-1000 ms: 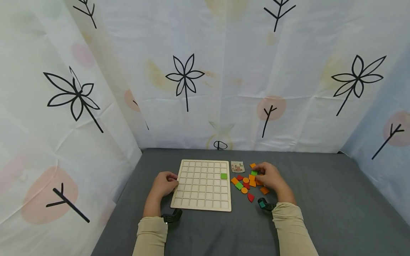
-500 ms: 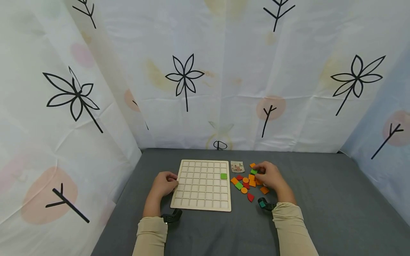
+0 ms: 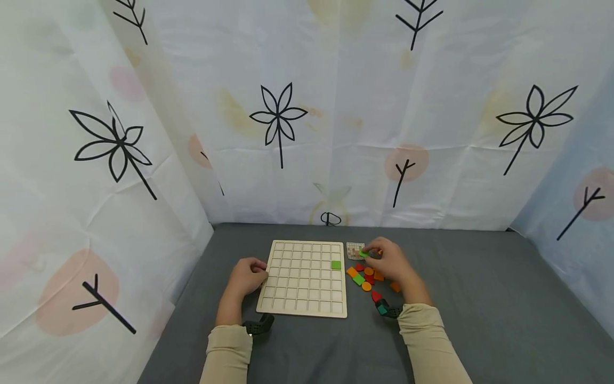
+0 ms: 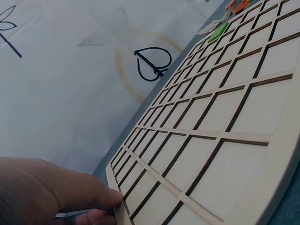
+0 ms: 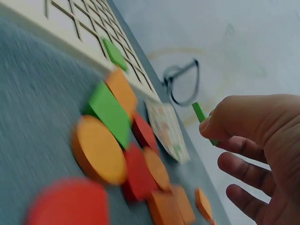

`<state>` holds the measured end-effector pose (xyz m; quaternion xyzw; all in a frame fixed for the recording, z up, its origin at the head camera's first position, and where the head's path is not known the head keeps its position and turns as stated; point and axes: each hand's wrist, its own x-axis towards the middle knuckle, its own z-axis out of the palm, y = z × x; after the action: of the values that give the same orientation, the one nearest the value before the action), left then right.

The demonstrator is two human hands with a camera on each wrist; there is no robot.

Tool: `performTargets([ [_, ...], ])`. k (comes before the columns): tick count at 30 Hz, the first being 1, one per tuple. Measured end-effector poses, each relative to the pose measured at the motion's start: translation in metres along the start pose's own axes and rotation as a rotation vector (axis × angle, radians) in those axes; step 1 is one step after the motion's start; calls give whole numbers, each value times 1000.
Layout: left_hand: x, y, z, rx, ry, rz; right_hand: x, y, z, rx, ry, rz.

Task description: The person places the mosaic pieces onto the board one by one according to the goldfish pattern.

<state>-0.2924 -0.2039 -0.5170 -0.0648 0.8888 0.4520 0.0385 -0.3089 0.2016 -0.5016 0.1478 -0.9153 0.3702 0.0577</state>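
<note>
My right hand (image 3: pixel 390 261) pinches a green square tile (image 5: pixel 198 111) between thumb and index finger, above the table beside a small printed pattern card (image 3: pixel 354 248). In the right wrist view its other fingers are loosely bent. My left hand (image 3: pixel 247 276) holds the left edge of a pale wooden grid board (image 3: pixel 301 314), a fingertip on the rim in the left wrist view. One green tile (image 3: pixel 336 265) lies in a cell near the board's right edge. Right of the board lie loose pieces, including a green tile (image 3: pixel 358 279), an orange disc (image 3: pixel 366 286) and a red piece (image 3: pixel 376 295).
More orange squares, such as the orange tile (image 3: pixel 395 287), lie near and partly under my right hand. Grey cloth (image 3: pixel 503 298) covers the table. A white printed curtain (image 3: pixel 336 181) hangs behind it and at the sides.
My right hand has lifted a green tile from the back of the pile and carried it left, to beside the card. My left hand stays at the board's edge.
</note>
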Motion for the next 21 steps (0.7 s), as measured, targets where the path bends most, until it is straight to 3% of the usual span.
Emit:
performTargets([
  [5,1,-1,-1,-1,-1,-1,10,-16,21,26,-52,-59],
  [10,1,-1,-1,-2,7,-4,20,-32,42,72,-126,-45],
  [21,0,0,-1,8,6,-8,29,-49,68,-7,-193,-123],
])
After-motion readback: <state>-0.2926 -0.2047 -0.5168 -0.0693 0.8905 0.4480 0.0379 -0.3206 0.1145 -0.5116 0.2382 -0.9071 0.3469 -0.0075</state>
